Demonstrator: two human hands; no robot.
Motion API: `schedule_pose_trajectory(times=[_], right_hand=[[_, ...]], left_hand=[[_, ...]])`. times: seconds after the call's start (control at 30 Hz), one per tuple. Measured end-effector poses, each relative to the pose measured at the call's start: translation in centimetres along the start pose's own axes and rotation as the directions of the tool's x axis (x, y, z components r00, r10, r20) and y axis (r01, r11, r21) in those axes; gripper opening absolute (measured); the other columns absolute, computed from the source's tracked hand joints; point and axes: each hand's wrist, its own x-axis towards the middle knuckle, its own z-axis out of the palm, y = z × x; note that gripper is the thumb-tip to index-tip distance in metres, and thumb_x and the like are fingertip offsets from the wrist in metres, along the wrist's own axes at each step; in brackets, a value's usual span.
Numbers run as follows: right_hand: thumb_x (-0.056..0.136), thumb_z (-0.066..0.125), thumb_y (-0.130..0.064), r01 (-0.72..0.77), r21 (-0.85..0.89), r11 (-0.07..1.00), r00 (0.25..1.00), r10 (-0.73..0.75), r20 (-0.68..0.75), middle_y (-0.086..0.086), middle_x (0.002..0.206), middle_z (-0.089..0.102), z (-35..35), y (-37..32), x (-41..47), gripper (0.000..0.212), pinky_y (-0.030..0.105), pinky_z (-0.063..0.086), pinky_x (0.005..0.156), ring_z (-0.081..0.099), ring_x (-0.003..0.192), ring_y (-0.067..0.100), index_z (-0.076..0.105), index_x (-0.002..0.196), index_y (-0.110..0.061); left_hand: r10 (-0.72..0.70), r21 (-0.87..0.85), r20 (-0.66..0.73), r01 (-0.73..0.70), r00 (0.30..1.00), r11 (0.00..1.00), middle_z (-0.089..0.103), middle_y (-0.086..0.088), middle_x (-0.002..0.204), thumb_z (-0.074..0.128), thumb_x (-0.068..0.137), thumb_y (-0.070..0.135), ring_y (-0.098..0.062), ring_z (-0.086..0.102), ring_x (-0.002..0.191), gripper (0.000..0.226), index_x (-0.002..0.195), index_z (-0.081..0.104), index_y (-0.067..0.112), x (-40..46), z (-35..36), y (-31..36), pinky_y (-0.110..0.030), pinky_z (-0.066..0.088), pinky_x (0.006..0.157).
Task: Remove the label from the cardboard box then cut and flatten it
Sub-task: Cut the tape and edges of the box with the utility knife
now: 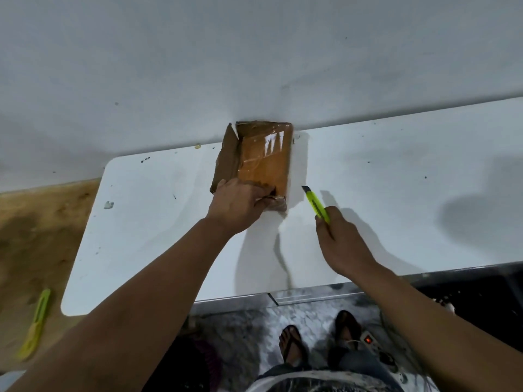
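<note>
A brown cardboard box [263,157], wrapped in shiny clear tape, lies on the white table [382,171] with its far end against the wall. Its left side flap stands open. My left hand [236,205] grips the near end of the box, fingers curled over the crumpled tape at the near edge. My right hand [343,244] holds a yellow-green utility knife [316,205] by its handle, blade end pointing toward the box's right near corner, a short gap away from it. No label shows on the visible faces.
A second yellow-green cutter [35,325] lies on the wooden surface [42,222] to the left of the table. Below the table's front edge are my feet in sandals and a power strip [370,340] with a red light.
</note>
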Motion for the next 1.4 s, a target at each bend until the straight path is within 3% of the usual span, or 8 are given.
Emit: schedule_pose_trajectory(times=[0.17, 0.33, 0.6, 0.8, 0.93, 1.07, 1.2, 1.4], right_hand=[[0.102, 0.040, -0.027, 0.082, -0.070, 0.994, 0.996, -0.079, 0.048, 0.004, 0.056, 0.050, 1.1, 0.3, -1.4, 0.011, 0.032, 0.028, 0.044, 0.049, 0.046, 0.025, 0.041, 0.098, -0.017], [0.102, 0.037, -0.028, 0.098, -0.102, 0.990, 0.994, -0.092, 0.058, 0.000, 0.058, 0.048, 1.6, -0.3, -1.3, 0.009, 0.031, 0.026, 0.047, 0.045, 0.048, 0.022, 0.038, 0.097, -0.020], [0.103, 0.034, -0.027, 0.071, -0.220, 0.973, 0.997, -0.064, 0.038, -0.002, 0.066, 0.046, 2.2, -1.2, -0.9, 0.015, 0.035, 0.036, 0.055, 0.050, 0.060, 0.029, 0.037, 0.112, -0.016], [0.102, 0.034, -0.020, 0.036, -0.331, 0.943, 0.999, -0.030, 0.022, 0.001, 0.071, 0.046, 2.5, -2.0, -0.7, 0.016, 0.035, 0.034, 0.056, 0.045, 0.058, 0.029, 0.036, 0.116, -0.012], [0.096, 0.037, -0.010, -0.020, -0.332, 0.943, 1.000, 0.025, 0.012, 0.000, 0.068, 0.043, 2.5, -2.9, -0.1, 0.011, 0.035, 0.033, 0.054, 0.046, 0.058, 0.028, 0.034, 0.106, -0.014], [0.098, 0.037, -0.017, 0.010, -0.235, 0.972, 0.997, 0.008, 0.077, 0.004, 0.068, 0.047, 1.8, -2.7, 0.2, 0.006, 0.034, 0.032, 0.053, 0.049, 0.061, 0.033, 0.033, 0.095, -0.016], [0.099, 0.037, -0.024, 0.029, -0.121, 0.992, 0.997, -0.021, 0.068, 0.009, 0.070, 0.054, 0.9, -1.9, -0.4, 0.009, 0.034, 0.033, 0.052, 0.053, 0.061, 0.033, 0.039, 0.099, -0.016], [0.100, 0.037, -0.025, 0.025, -0.179, 0.984, 0.997, -0.010, 0.083, 0.009, 0.070, 0.054, 0.9, -1.4, -0.3, 0.008, 0.034, 0.033, 0.050, 0.052, 0.059, 0.031, 0.038, 0.098, -0.017]], left_hand=[[-0.007, 0.021, -0.048, 0.008, 0.999, 1.000, 0.076, -0.002, 0.107, 0.050, 0.095, 0.057, -0.031, 0.067, 0.100, 0.039, 0.123, 0.070, 0.039, 0.2, 0.3, 0.4, -0.040, 0.045, 0.081], [-0.007, -0.074, -0.032, 0.005, 0.999, 0.997, 0.077, -0.003, 0.105, 0.047, 0.093, 0.049, -0.031, 0.068, 0.097, 0.042, 0.123, 0.072, 0.033, 0.2, 0.3, 0.5, -0.035, 0.052, 0.075], [-0.020, -0.106, -0.013, 0.019, 1.000, 0.994, 0.076, -0.006, 0.111, 0.041, 0.090, 0.051, -0.033, 0.067, 0.101, 0.050, 0.126, 0.070, 0.031, 0.1, 0.0, 0.7, -0.038, 0.055, 0.080], [-0.016, -0.140, -0.006, 0.015, 1.000, 0.990, 0.067, -0.021, 0.116, 0.057, 0.100, 0.036, -0.039, 0.059, 0.108, 0.034, 0.132, 0.066, 0.030, 0.0, 0.8, 0.4, -0.042, 0.054, 0.088], [0.004, -0.140, -0.015, -0.006, 1.000, 0.990, 0.065, -0.023, 0.109, 0.054, 0.102, 0.031, -0.039, 0.058, 0.104, 0.035, 0.136, 0.063, 0.024, -0.1, 1.2, 0.4, -0.032, 0.044, 0.081], [-0.012, -0.168, -0.075, -0.001, 0.997, 0.986, 0.075, -0.014, 0.106, 0.057, 0.101, 0.030, -0.036, 0.061, 0.096, 0.030, 0.127, 0.071, 0.024, 0.0, 1.3, 0.3, -0.030, 0.041, 0.075], [-0.045, -0.214, -0.069, 0.029, 0.997, 0.976, 0.077, -0.004, 0.105, 0.058, 0.097, 0.032, -0.032, 0.060, 0.094, 0.029, 0.120, 0.074, 0.028, 0.1, 1.1, 0.4, -0.033, 0.048, 0.077], [-0.085, -0.225, -0.051, 0.071, 0.995, 0.972, 0.076, -0.005, 0.106, 0.061, 0.098, 0.025, -0.030, 0.058, 0.100, 0.027, 0.122, 0.073, 0.029, 0.3, 1.4, 0.0, -0.029, 0.042, 0.077]])
